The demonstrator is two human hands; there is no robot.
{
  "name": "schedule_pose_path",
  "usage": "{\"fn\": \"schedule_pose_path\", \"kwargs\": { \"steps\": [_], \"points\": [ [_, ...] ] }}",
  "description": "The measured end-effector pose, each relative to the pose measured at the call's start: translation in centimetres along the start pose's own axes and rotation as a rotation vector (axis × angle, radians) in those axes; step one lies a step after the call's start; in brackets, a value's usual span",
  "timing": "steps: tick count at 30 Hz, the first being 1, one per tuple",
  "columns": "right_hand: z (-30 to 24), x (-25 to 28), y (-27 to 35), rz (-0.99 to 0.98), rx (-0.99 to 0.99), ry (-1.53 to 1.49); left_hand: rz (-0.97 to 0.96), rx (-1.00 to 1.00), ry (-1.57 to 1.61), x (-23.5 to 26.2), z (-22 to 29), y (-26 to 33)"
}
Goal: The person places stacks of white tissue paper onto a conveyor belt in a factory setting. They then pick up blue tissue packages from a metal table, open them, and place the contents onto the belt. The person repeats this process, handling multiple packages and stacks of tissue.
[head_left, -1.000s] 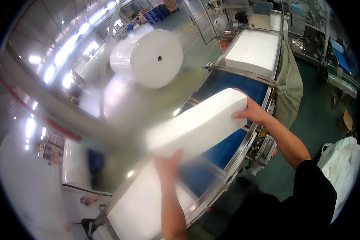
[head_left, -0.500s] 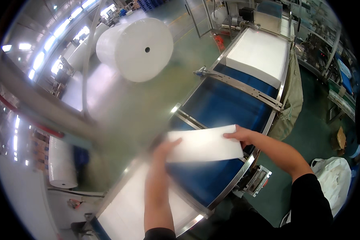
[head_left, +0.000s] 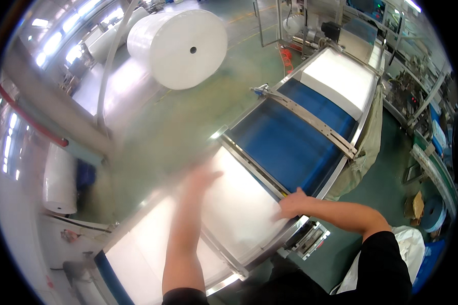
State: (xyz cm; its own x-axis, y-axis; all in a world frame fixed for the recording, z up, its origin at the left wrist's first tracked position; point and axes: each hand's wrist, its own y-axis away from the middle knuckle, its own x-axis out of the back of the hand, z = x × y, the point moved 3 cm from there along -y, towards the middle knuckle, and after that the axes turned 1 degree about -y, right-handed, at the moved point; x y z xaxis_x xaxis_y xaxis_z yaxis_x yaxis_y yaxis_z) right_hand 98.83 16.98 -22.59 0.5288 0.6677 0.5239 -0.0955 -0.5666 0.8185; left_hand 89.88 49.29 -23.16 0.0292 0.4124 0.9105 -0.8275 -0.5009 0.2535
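Here, head view: a long blue conveyor belt point(head_left: 295, 137) w/ shiny metal side rails runs diagonally across a factory hall w/ a green floor point(head_left: 188, 117). A thin metal crossbar point(head_left: 310, 119) spans the belt further up. Beyond it a flat white rectangular sheet stack point(head_left: 341, 79) lies on the belt. Near end of the belt carries the white rectangular sheet pile point(head_left: 239, 203), lying flat, w/ more white sheet material point(head_left: 142, 249) next to it toward the lower left.

Left hand point(head_left: 201, 178) is blurred, fingers spread apart, palm down over the far edge of the pile; can't tell if it touches. Right hand point(head_left: 290, 202) rests on the pile's right edge by the rail, fingers flat, not clamped on anything.

Vs. half a sec ago: the pile was held up betw. both hands over the blue belt; now it's down flat on the near end. A sec ago it was higher still, tilted.

Around: a big white paper roll point(head_left: 180, 46) w/ a small dark core hole stands well apart at upper left; a smaller white roll point(head_left: 60, 180) at far left. A beige cloth bag point(head_left: 364, 152) hangs off the belt's right side. White sack point(head_left: 407, 246) by the person's right elbow. Machinery lines the right wall. Nothing blocks the hands.
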Motion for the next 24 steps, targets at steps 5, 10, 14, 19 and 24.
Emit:
{"fn": "schedule_pose_path", "kwargs": {
  "steps": [5, 10, 14, 19, 24],
  "points": [
    [0.8, 5.5, 1.2, 1.139, 0.224, 0.171, 0.617, -0.093, -0.282, 2.3, 4.7, 8.2],
    [-1.8, 7.8, -9.7, 1.116, 0.364, 0.258, 0.875, -0.013, 0.021, 5.9, 4.2, 25.4],
    [-0.9, 7.8, -13.0, 1.098, 0.459, 0.197, 0.893, 0.22, 0.105, 1.9, 1.4, 41.8],
    [2.6, 10.4, -10.1, 0.678, -0.024, 0.348, 1.05, 0.547, 0.245, -6.9, 0.3, 56.8],
    [-5.7, 10.3, -9.8, 1.505, 0.414, 0.3, 1.006, 0.936, 0.591, -18.5, 0.4, 70.5]
  ]
}}
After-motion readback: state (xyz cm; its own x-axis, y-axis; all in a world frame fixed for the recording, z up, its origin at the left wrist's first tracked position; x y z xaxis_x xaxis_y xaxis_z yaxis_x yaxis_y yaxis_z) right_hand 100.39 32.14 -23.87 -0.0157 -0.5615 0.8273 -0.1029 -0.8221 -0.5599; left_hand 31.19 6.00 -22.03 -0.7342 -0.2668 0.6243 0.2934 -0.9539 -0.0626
